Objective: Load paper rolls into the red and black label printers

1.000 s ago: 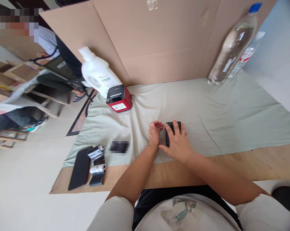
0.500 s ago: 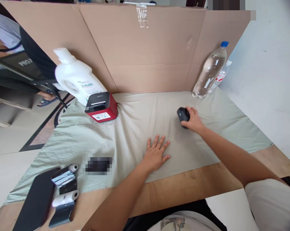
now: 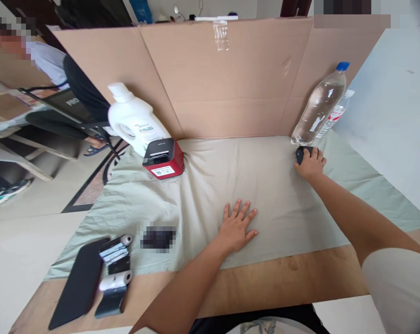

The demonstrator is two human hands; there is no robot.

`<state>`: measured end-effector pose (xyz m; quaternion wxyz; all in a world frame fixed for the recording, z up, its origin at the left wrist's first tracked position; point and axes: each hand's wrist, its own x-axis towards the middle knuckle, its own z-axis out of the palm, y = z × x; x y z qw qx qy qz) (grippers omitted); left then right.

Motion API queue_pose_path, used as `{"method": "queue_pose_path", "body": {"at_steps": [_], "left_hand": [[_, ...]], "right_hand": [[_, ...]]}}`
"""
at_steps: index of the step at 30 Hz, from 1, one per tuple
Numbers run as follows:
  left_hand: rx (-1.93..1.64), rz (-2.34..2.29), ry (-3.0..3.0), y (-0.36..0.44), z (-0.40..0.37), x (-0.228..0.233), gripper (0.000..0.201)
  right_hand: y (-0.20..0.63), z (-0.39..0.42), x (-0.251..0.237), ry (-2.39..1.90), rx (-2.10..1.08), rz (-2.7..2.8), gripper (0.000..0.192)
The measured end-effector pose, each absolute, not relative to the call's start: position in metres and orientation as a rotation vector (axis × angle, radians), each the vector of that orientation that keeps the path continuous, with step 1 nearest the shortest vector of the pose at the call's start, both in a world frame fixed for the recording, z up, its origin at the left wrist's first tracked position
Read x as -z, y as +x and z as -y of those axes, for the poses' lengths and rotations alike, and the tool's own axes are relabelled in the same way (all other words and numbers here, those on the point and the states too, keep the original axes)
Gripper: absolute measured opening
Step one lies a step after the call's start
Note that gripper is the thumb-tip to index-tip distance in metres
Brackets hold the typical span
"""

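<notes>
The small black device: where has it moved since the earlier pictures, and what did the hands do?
The right hand carried the small black device from the middle of the cloth to the far right, beside the water bottle, and still covers it. The left hand let go and now lies flat on the cloth. The red printer and white jug stayed put.

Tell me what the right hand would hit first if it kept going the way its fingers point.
The right hand, resting on a small black device, points toward the clear water bottle just beyond. It would likely meet that bottle's base first, though depth is hard to judge.
</notes>
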<state>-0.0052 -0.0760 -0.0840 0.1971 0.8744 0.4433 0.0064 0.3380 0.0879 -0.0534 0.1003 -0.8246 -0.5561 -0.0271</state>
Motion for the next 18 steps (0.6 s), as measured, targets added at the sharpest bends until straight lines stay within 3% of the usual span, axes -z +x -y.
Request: {"method": "queue_pose_path", "body": {"at_steps": [6, 12, 15, 18], "left_hand": [[-0.197, -1.225, 2.35, -0.005, 0.078, 0.078, 0.066], [-0.884, -1.7, 1.908, -0.035, 0.047, 0.059, 0.049], [-1.015, -2.053, 1.804, -0.069, 0.009, 0.03, 0.06], [-0.913, -2.444, 1.674, -0.111, -0.037, 0.0, 0.078]], "right_hand": [[0.229, -0.034, 0.077, -2.094, -0.063, 2.112, 0.069], [0.18, 0.004, 0.101, -2.03, -0.165, 2.279, 0.066], [0.182, 0.004, 0.099, -2.036, -0.161, 2.251, 0.066], [0.183, 0.003, 0.095, -2.033, -0.169, 2.242, 0.066]]}}
